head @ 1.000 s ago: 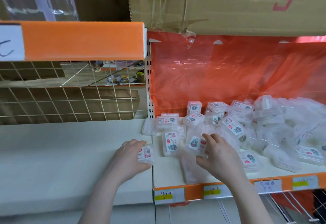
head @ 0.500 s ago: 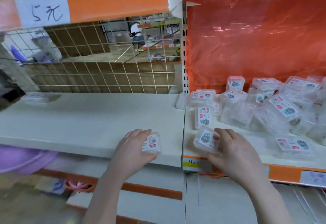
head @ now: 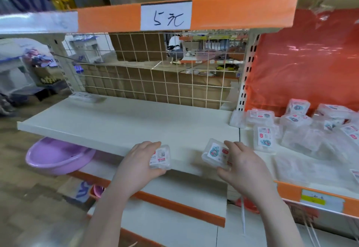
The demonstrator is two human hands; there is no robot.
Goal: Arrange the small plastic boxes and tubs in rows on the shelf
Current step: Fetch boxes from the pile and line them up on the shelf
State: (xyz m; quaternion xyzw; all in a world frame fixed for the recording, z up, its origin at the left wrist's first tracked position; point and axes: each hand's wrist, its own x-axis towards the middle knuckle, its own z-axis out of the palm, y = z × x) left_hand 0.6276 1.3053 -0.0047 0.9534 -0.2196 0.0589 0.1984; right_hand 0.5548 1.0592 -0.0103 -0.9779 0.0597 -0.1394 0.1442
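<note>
Each hand holds one clear box at the shelf's front edge: the left hand grips one, the right hand another. More boxes lie heaped to the right.

A white paper sign taped to the orange edge strip of the upper shelf reads "5元" in dark handwriting — the only text that can be read with certainty. The clear box in the left hand carries a white label with a code square and red bars, too small to read; the yellow tag at near right is blurred.
</note>
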